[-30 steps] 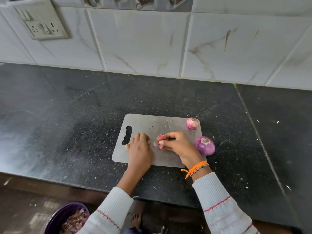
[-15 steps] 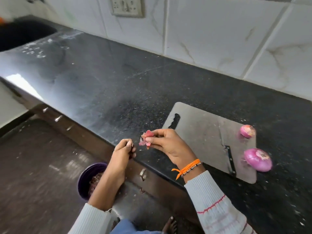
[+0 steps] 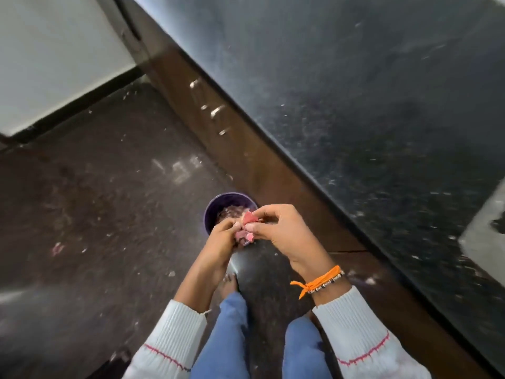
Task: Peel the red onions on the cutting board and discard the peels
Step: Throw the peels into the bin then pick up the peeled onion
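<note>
A dark speckled stone worktop (image 3: pixel 382 105) runs diagonally above brown cabinet fronts (image 3: pixel 246 149) with metal handles (image 3: pixel 217 111); the brown floor (image 3: pixel 95 187) is littered with flecks.

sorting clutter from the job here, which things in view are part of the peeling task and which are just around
In the job: onion peels, right hand, left hand, purple bin.

Just around: cutting board corner, countertop, drawer handles, orange wristband.
</note>
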Motion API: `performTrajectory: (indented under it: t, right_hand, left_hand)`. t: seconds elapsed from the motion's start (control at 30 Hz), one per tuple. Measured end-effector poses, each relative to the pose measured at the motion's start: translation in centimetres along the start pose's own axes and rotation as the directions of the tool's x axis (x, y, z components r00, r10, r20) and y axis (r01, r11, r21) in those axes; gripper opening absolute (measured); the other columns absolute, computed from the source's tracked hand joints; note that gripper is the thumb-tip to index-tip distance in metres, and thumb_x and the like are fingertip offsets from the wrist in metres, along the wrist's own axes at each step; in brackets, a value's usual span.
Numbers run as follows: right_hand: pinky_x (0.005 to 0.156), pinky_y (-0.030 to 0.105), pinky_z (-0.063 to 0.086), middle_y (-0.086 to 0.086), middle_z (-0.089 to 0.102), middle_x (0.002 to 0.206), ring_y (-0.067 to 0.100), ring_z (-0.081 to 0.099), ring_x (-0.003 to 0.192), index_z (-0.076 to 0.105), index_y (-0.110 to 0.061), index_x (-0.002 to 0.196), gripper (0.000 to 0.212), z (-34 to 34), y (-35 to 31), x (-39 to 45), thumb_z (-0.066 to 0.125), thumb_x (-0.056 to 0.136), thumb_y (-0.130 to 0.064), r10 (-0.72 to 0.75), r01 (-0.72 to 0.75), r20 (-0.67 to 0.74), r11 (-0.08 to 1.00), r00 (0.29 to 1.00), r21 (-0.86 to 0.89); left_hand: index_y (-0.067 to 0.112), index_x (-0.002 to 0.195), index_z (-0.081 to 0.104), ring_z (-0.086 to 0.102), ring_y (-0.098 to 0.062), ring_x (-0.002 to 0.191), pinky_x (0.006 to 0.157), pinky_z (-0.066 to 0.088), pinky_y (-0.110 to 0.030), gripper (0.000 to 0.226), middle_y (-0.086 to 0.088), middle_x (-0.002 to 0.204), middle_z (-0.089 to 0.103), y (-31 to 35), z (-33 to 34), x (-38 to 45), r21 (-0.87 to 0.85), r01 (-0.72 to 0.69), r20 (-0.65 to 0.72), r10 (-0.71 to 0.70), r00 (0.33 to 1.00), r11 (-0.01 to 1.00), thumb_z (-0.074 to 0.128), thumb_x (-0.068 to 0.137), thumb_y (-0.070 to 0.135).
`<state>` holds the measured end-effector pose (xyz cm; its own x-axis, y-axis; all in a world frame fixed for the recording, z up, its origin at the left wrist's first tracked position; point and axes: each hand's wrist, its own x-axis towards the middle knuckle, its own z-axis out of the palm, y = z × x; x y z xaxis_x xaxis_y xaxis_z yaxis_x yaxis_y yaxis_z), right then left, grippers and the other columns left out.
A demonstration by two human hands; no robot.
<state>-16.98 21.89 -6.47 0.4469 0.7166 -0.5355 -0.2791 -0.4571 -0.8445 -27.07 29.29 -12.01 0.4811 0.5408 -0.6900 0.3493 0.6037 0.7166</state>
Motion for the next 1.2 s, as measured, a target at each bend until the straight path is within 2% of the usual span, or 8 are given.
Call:
performTrajectory:
  t: [0.07, 0.23, 0.37, 0.6, 0.87, 1.0, 1.07, 1.2]
  right_hand:
    - [0.081, 0.037, 0.055, 0.022, 0.067, 0.084, 0.037, 0.067, 0.084, 0.068, -0.005, 0.076, 0.019, 1.9, 1.1, 3.0, 0.062, 0.077, 0.013, 0.048, -0.048, 0.014, 0.999, 0.999, 0.015]
    - [0.067, 0.022, 0.054, 0.017, 0.064, 0.080, 0.028, 0.063, 0.075, 0.066, -0.006, 0.076, 0.022, 5.4, 6.3, 11.0, 0.060, 0.077, 0.016, 0.210, -0.203, -0.055, 0.973, 0.976, 0.106]
    - [0.058, 0.012, 0.053, 0.018, 0.062, 0.088, 0.005, 0.065, 0.055, 0.058, 0.014, 0.107, 0.025, 7.4, 11.7, 16.8, 0.053, 0.083, 0.015, 0.350, -0.321, -0.080, 0.913, 0.933, 0.250]
    - [0.058, 0.012, 0.054, 0.012, 0.062, 0.080, 0.002, 0.064, 0.050, 0.058, 0.013, 0.108, 0.023, 9.5, 22.1, 26.1, 0.052, 0.085, 0.013, 0.481, -0.426, -0.201, 0.865, 0.853, 0.265]
    - [0.087, 0.037, 0.048, 0.008, 0.061, 0.083, 0.013, 0.059, 0.074, 0.053, 0.004, 0.122, 0.034, 11.0, 30.0, 32.1, 0.036, 0.093, 0.009, 0.603, -0.485, -0.185, 0.758, 0.776, 0.436]
    - [0.096, 0.032, 0.046, 0.020, 0.061, 0.115, 0.019, 0.059, 0.093, 0.058, 0.008, 0.114, 0.033, 10.9, 29.8, 32.2, 0.034, 0.092, 0.012, 0.613, -0.496, -0.279, 0.775, 0.739, 0.392]
    - [0.083, 0.026, 0.052, 0.023, 0.058, 0.118, 0.023, 0.060, 0.094, 0.060, 0.008, 0.107, 0.034, 10.7, 28.9, 31.9, 0.033, 0.090, 0.016, 0.619, -0.507, -0.301, 0.776, 0.725, 0.375]
    - [0.052, 0.019, 0.056, 0.014, 0.062, 0.082, 0.017, 0.064, 0.068, 0.061, 0.003, 0.095, 0.020, 10.7, 27.2, 31.3, 0.046, 0.088, 0.014, 0.572, -0.495, -0.311, 0.817, 0.759, 0.296]
  left_hand:
    - [0.008, 0.076, 0.056, 0.057, -0.002, 0.045, 0.043, 0.043, -0.011, 0.027, 0.005, 0.048, 0.062, 0.1, -2.1, 2.6, -0.025, 0.069, -0.044, -0.070, 0.997, 0.997, 0.040, 0.093, -0.003]
    - [0.016, 0.062, 0.041, 0.042, 0.003, 0.031, 0.037, 0.034, -0.010, 0.040, 0.010, 0.036, 0.048, -2.8, -7.2, 9.7, -0.038, 0.221, -0.111, -0.224, 0.968, 0.975, 0.030, 0.096, -0.001]
    - [0.018, 0.064, 0.042, 0.040, 0.002, 0.030, 0.039, 0.033, -0.010, 0.038, 0.010, 0.036, 0.045, -7.2, -9.9, 15.9, -0.155, 0.332, -0.130, -0.353, 0.927, 0.930, 0.029, 0.097, 0.003]
    - [0.010, 0.074, 0.053, 0.046, 0.001, 0.032, 0.040, 0.042, -0.010, 0.022, -0.002, 0.060, 0.049, -15.3, -12.4, 25.6, -0.331, 0.385, -0.242, -0.472, 0.848, 0.862, 0.046, 0.093, 0.000]
    - [-0.007, 0.113, 0.056, 0.057, -0.005, 0.047, 0.048, 0.049, -0.011, 0.039, -0.006, 0.070, 0.059, -20.8, -12.7, 32.6, -0.417, 0.385, -0.253, -0.512, 0.821, 0.823, 0.023, 0.092, -0.013]
    - [0.003, 0.087, 0.060, 0.058, -0.007, 0.054, 0.052, 0.052, -0.014, 0.027, -0.005, 0.069, 0.059, -20.2, -12.7, 32.2, -0.370, 0.391, -0.253, -0.496, 0.830, 0.843, 0.037, 0.093, -0.009]
    - [0.006, 0.076, 0.059, 0.058, -0.004, 0.042, 0.046, 0.052, -0.015, 0.022, -0.004, 0.057, 0.061, -19.3, -12.8, 31.7, -0.365, 0.390, -0.272, -0.498, 0.824, 0.845, 0.047, 0.091, -0.006]
    - [0.012, 0.062, 0.055, 0.049, -0.003, 0.032, 0.033, 0.040, -0.014, 0.025, 0.005, 0.037, 0.054, -17.7, -12.9, 30.6, -0.292, 0.377, -0.311, -0.460, 0.832, 0.879, 0.064, 0.085, 0.006]
